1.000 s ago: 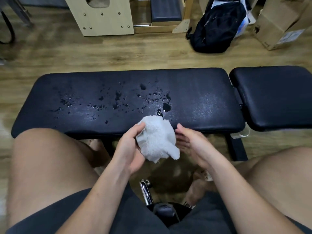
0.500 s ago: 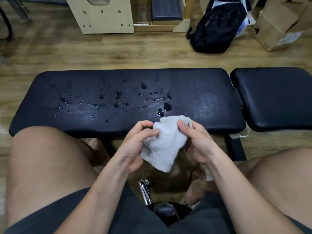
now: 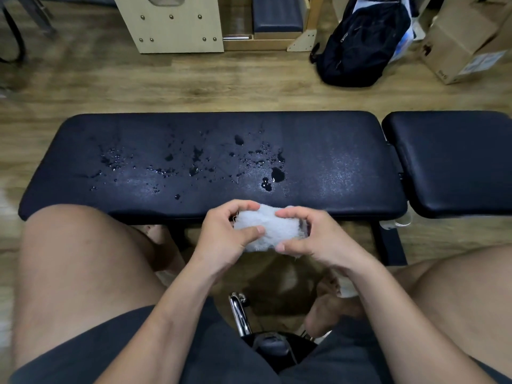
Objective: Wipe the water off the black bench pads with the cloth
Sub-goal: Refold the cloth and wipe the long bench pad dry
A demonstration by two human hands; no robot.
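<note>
The long bench pad point(image 3: 332, 151) lies crosswise before the seated person. Its far edge faces bare wood floor point(image 3: 221, 87), and its right end sits just beside the short bench pad point(image 3: 454, 162), with a narrow gap between them. A black backpack point(image 3: 360, 42) stands well beyond the long bench pad's far right corner. Water drops point(image 3: 273, 176) scatter over its left and middle parts. Both forearms reach toward its near edge. The left hand point(image 3: 221, 242) and right hand point(image 3: 318, 242) each pinch the bunched white cloth point(image 3: 273, 227) between thumb and curled fingers at that edge, short of the drops. Whether the cloth touches the pad cannot be told.
</note>
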